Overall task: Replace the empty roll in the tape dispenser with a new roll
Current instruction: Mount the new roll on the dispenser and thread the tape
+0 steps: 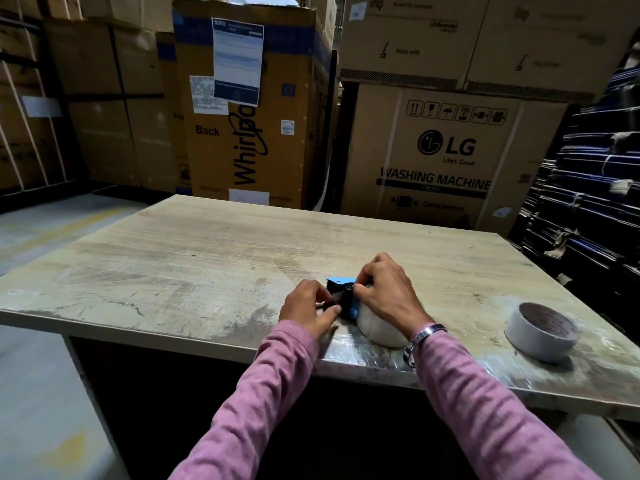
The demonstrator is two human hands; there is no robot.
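Stacked cardboard cartons wall off the back: tall brown Whirlpool box (249, 109) printed "Whirlpool" sideways and "Back", with a blue-white paper label taped near the top; right of it the LG box (446, 157) reads "LG Life's Good", "WASHING MACHINE", "FRONT", with a row of handling icons above. More plain cartons on top and to the left, dark flattened bundles (588, 202) stacked at far right. Grey concrete floor (45, 393) open on the left.

Table (173, 258): flat pale wood-grain laminate, scuffed and scratched, near-right edge patched with shiny clear film. Far half and left half bare, lots of free room; the near edge runs just under the wrists.

White tape roll (540, 329) lies flat near the right front corner, round, brownish core facing up, well apart from the hands.

Tape dispenser (344, 296) sits near the front edge, middle-right: blue plastic body, toothed blade edge at the far end, black roller part. A whitish-clear roll (377, 323) sits touching it on the near-right side, partly under the right hand.

Left hand (308, 306) fingers curled, pinching the dispenser's black part from the left. Right hand (384, 292) curled over the dispenser top and roll, gripping. Pink ribbed sleeves, metal bracelet (420, 337) on the right wrist
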